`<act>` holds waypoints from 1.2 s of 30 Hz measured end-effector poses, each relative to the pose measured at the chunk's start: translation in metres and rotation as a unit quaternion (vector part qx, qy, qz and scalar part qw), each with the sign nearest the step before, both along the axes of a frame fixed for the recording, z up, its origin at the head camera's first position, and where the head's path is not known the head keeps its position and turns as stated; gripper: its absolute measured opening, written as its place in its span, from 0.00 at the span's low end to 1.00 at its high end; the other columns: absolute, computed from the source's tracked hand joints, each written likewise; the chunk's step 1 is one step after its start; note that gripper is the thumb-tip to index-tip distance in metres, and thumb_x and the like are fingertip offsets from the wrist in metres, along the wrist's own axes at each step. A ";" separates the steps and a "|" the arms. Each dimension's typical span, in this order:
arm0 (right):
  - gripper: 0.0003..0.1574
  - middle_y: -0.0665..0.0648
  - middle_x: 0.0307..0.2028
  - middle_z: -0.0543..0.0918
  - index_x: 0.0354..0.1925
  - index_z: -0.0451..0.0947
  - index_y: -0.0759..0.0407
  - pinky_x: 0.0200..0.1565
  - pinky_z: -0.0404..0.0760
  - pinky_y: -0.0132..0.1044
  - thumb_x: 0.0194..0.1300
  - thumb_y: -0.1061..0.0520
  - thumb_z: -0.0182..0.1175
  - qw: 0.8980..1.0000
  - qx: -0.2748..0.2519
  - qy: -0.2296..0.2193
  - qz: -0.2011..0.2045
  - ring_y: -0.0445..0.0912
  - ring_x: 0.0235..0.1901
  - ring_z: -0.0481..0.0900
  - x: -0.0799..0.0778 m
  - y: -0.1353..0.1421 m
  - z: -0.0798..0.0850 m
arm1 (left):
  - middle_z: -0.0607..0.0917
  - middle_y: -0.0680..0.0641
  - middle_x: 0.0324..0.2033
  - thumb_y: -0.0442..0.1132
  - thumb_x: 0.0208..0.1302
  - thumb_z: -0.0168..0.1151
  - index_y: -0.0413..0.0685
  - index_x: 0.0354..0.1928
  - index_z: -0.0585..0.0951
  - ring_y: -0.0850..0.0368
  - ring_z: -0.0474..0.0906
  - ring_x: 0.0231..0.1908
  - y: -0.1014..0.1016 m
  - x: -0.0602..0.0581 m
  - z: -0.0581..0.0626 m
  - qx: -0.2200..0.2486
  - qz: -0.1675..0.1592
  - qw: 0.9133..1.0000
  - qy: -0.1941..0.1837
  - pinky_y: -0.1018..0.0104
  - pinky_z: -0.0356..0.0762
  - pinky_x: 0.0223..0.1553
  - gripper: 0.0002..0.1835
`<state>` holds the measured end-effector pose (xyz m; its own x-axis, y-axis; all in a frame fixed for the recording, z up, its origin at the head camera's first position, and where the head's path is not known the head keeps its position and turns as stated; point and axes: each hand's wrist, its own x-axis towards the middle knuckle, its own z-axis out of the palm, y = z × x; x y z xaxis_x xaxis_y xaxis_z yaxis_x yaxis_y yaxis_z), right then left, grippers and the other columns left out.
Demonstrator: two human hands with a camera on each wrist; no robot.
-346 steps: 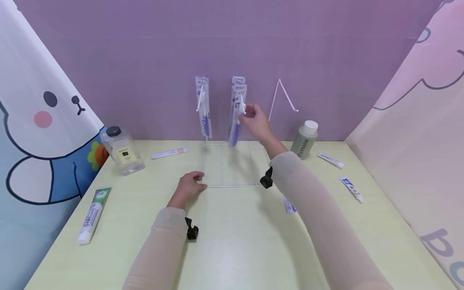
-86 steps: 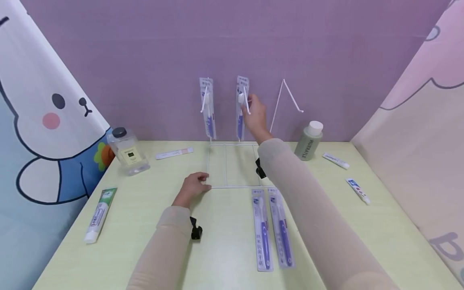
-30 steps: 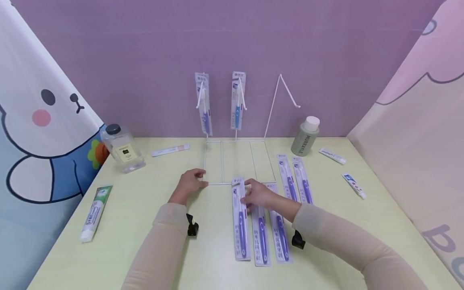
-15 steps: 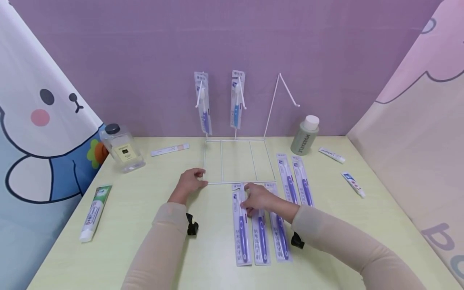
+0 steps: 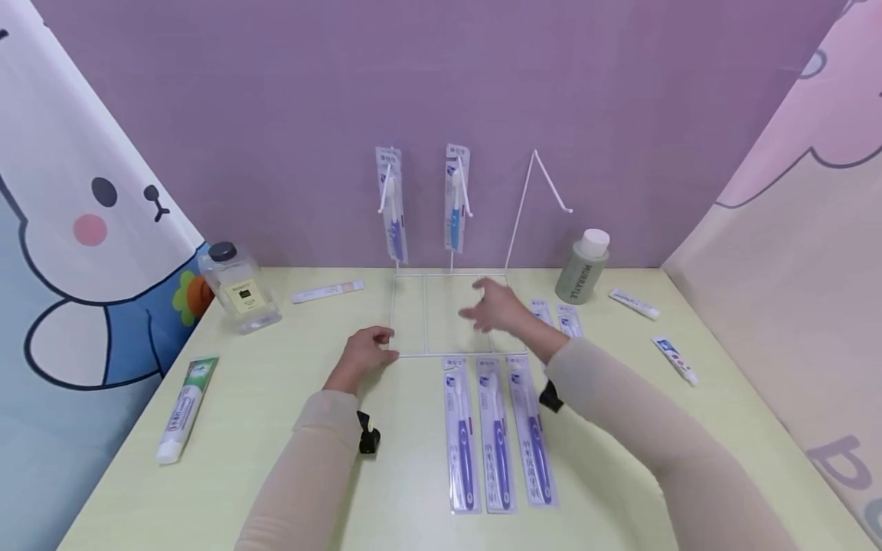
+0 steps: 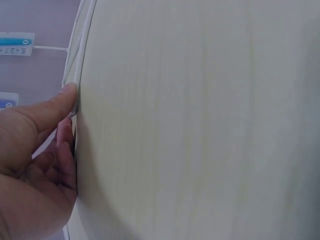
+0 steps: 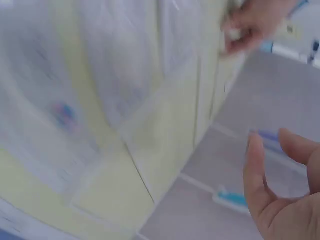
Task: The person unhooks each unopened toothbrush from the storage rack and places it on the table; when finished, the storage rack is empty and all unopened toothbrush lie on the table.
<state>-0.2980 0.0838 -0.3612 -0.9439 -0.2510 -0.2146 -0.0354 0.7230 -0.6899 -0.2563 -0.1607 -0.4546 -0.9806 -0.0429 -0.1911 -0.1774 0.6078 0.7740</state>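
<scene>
A white wire rack [image 5: 460, 354] stands at the back of the table. My left hand [image 5: 360, 358] pinches its front left corner; the left wrist view shows the thumb [image 6: 57, 106] on the wire. My right hand [image 5: 498, 308] is empty, fingers spread, above the rack's base. One packaged toothbrush [image 5: 396, 237] with a purple handle hangs on the left hook, and one with a blue handle [image 5: 455, 222] on the middle hook. Three packaged purple toothbrushes [image 5: 500, 451] lie side by side before the rack. Two more packs [image 5: 570, 320] lie to its right, partly hidden by my right arm.
The rack's right hook [image 5: 553, 187] holds nothing. A green bottle [image 5: 582, 268] and two small tubes [image 5: 634, 304] stand or lie at the right. Leftward are a clear bottle [image 5: 241, 295], a slim white pack [image 5: 328, 291] and a toothpaste tube [image 5: 186, 413].
Several toothbrushes have come off the hooks onto the table. My right hand has set one down at the left of the front row, let go and risen toward the rack. My left hand stays.
</scene>
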 end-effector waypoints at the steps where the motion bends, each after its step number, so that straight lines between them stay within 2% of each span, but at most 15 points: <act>1: 0.45 0.59 0.30 0.79 0.64 0.54 0.62 0.31 0.79 0.38 0.55 0.54 0.64 1.000 -0.007 0.023 -0.003 0.49 0.27 0.79 -0.010 -0.001 0.005 | 0.75 0.46 0.46 0.36 0.53 0.66 0.45 0.54 0.75 0.50 0.69 0.47 0.000 0.000 0.000 -0.001 -0.001 1.000 0.002 0.57 0.65 0.51 0.24; 4: 0.40 0.59 0.37 0.78 0.62 0.57 0.63 0.35 0.78 0.37 0.56 0.56 0.63 0.995 -0.053 0.088 -0.014 0.49 0.34 0.77 -0.039 -0.008 0.018 | 0.75 0.47 0.45 0.36 0.52 0.66 0.45 0.53 0.75 0.51 0.69 0.46 0.002 0.000 -0.001 -0.003 0.004 1.000 0.001 0.57 0.65 0.51 0.24; 6: 0.36 0.60 0.41 0.76 0.60 0.60 0.64 0.39 0.77 0.38 0.57 0.58 0.62 0.987 -0.085 0.135 -0.029 0.50 0.39 0.75 -0.055 -0.014 0.026 | 0.75 0.47 0.45 0.36 0.52 0.67 0.45 0.54 0.75 0.51 0.69 0.47 0.002 0.001 -0.001 -0.006 0.005 1.000 0.002 0.57 0.65 0.51 0.24; 12: 0.30 0.60 0.51 0.72 0.57 0.61 0.63 0.49 0.71 0.36 0.57 0.63 0.60 0.946 -0.146 0.269 -0.105 0.50 0.49 0.71 -0.093 -0.033 0.050 | 0.75 0.47 0.45 0.35 0.51 0.67 0.45 0.53 0.75 0.50 0.69 0.47 0.004 0.003 0.001 0.002 0.007 1.000 0.005 0.56 0.64 0.53 0.24; 14: 0.31 0.60 0.51 0.72 0.57 0.61 0.63 0.51 0.70 0.35 0.57 0.65 0.60 0.936 -0.154 0.292 -0.118 0.50 0.50 0.71 -0.101 -0.038 0.056 | 0.75 0.47 0.46 0.35 0.51 0.67 0.45 0.53 0.75 0.50 0.69 0.48 0.004 0.003 0.001 0.003 0.007 1.000 0.005 0.55 0.64 0.53 0.24; 17: 0.29 0.60 0.50 0.74 0.56 0.61 0.63 0.49 0.71 0.36 0.57 0.66 0.59 0.931 -0.138 0.315 -0.122 0.51 0.48 0.73 -0.106 -0.045 0.062 | 0.75 0.48 0.46 0.35 0.51 0.67 0.45 0.53 0.75 0.50 0.69 0.48 0.004 0.003 -0.001 0.002 0.013 1.000 0.001 0.55 0.64 0.53 0.24; 24: 0.20 0.60 0.41 0.78 0.49 0.66 0.64 0.40 0.76 0.38 0.58 0.67 0.56 0.908 -0.101 0.386 -0.128 0.52 0.38 0.77 -0.107 -0.051 0.065 | 0.75 0.48 0.46 0.35 0.51 0.67 0.46 0.53 0.75 0.50 0.69 0.48 0.004 0.002 -0.004 -0.001 0.013 1.000 0.004 0.54 0.64 0.53 0.24; 27: 0.18 0.60 0.39 0.79 0.48 0.68 0.64 0.39 0.76 0.38 0.58 0.68 0.56 0.907 -0.110 0.385 -0.129 0.52 0.37 0.77 -0.107 -0.051 0.064 | 0.75 0.48 0.46 0.36 0.51 0.67 0.46 0.53 0.75 0.51 0.69 0.48 0.004 0.002 -0.005 -0.002 0.015 1.000 0.002 0.55 0.64 0.53 0.24; 30: 0.17 0.59 0.39 0.78 0.48 0.68 0.63 0.38 0.76 0.36 0.60 0.68 0.54 0.915 -0.143 0.355 -0.131 0.50 0.37 0.76 -0.108 -0.048 0.065 | 0.75 0.47 0.46 0.36 0.52 0.67 0.46 0.53 0.75 0.50 0.69 0.48 0.004 0.003 -0.004 -0.005 0.016 1.000 0.000 0.54 0.64 0.53 0.24; 36: 0.19 0.59 0.42 0.75 0.54 0.64 0.62 0.39 0.74 0.32 0.65 0.64 0.49 0.922 -0.193 0.305 -0.138 0.47 0.40 0.72 -0.107 -0.028 0.072 | 0.75 0.48 0.46 0.36 0.52 0.67 0.47 0.53 0.75 0.50 0.69 0.48 0.003 0.000 -0.003 -0.007 0.014 1.000 -0.003 0.55 0.64 0.53 0.24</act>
<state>-0.4049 0.0556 -0.2889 -0.8987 0.0712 0.4328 -0.3533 0.4670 -0.8106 -0.2559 -0.1576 -0.4578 -0.9780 -0.0737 -0.1952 -0.1989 0.6128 0.7648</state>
